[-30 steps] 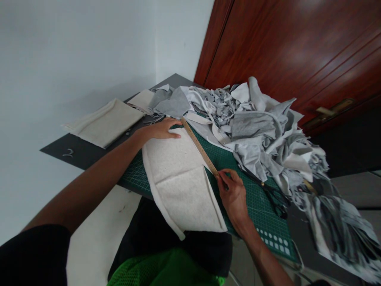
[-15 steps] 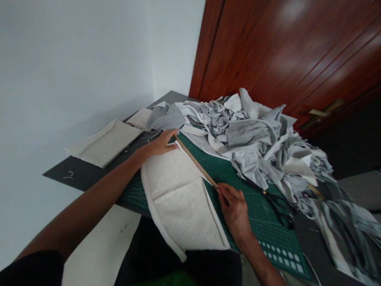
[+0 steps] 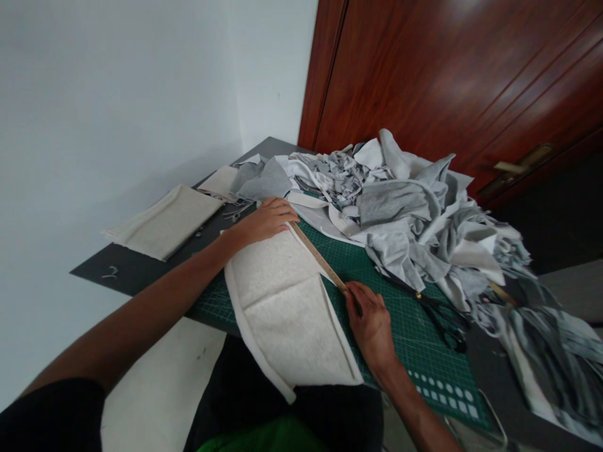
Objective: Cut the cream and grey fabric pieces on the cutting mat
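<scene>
A cream fabric piece with a seam across its middle and a raised edge lies on the green cutting mat, its near end hanging over the table edge. Along its right side runs a thin wooden ruler. My left hand lies flat over the far corner of the fabric, fingers stretched across the ruler's far end, which they cover. My right hand pinches the ruler's near end between thumb and fingers, right of a notch in the fabric's edge.
Grey and white fabric scraps are heaped across the back and right. Black scissors lie partly under the heap. A folded cream cloth rests on the dark tabletop at left. A wall and a wooden door stand behind.
My left hand has shifted right, its fingers now laid over the ruler's far end instead of spread beside it. My right hand keeps its pinch, nearly still. The view has tilted slightly.
</scene>
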Demonstrator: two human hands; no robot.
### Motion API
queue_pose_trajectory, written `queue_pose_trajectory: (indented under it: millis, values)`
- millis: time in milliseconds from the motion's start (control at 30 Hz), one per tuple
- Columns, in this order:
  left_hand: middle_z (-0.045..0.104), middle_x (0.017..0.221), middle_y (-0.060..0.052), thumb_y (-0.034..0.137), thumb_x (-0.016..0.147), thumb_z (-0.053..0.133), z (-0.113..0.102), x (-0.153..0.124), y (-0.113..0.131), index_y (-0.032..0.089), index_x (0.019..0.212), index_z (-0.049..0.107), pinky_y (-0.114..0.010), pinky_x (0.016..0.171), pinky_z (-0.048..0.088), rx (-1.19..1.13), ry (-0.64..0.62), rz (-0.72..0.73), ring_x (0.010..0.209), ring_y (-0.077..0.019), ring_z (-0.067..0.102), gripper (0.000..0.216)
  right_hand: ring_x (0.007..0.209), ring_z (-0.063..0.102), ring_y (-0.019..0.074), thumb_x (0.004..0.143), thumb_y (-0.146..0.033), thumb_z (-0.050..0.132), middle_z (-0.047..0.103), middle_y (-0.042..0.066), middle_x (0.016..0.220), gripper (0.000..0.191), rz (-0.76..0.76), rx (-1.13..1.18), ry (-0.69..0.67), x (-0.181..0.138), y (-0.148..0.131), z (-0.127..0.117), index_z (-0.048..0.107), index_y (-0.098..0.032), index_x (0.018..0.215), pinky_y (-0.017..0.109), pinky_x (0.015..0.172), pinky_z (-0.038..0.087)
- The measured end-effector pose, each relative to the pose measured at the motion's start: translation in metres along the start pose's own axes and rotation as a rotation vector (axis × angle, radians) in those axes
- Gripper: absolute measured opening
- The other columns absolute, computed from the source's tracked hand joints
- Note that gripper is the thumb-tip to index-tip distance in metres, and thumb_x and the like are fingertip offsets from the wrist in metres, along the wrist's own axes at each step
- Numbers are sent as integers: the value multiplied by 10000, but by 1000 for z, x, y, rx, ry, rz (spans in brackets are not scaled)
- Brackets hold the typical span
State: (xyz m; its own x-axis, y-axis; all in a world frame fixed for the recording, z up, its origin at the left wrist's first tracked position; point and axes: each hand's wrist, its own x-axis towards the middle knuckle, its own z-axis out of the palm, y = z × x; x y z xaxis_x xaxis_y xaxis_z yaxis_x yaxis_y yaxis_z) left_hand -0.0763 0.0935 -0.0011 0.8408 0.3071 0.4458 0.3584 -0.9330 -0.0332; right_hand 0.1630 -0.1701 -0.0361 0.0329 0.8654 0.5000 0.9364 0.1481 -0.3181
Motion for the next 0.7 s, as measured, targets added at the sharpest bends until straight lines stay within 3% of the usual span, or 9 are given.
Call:
queue_pose_trajectory:
  millis: [233,500,700]
  values:
    - [666,1122,-95,175,937,502,0,7,10,173,1128,638,-370,989,385,12,-31,51,1082,-230,554,235,952,636,211,1005,-265,438,699,91,1069,246,41,43,3,-1,3,-1,650,-162,1076,362,847,464]
    - [667,1034,-74,241,918,592,0,8,10,188,1010,644,-372,937,359,144,23,67,1034,-245,539,119,921,631,217,1012,-317,415,694,96,1032,271,48,38,11,-3,3,1,634,-164,1060,381,833,456]
    - [676,964,-63,248,967,514,4,9,8,181,934,643,-348,906,360,175,-21,107,960,-217,568,149,939,629,217,1018,-291,392,697,104,1068,296,-5,4,-12,-3,5,1,647,-164,1095,374,825,442]
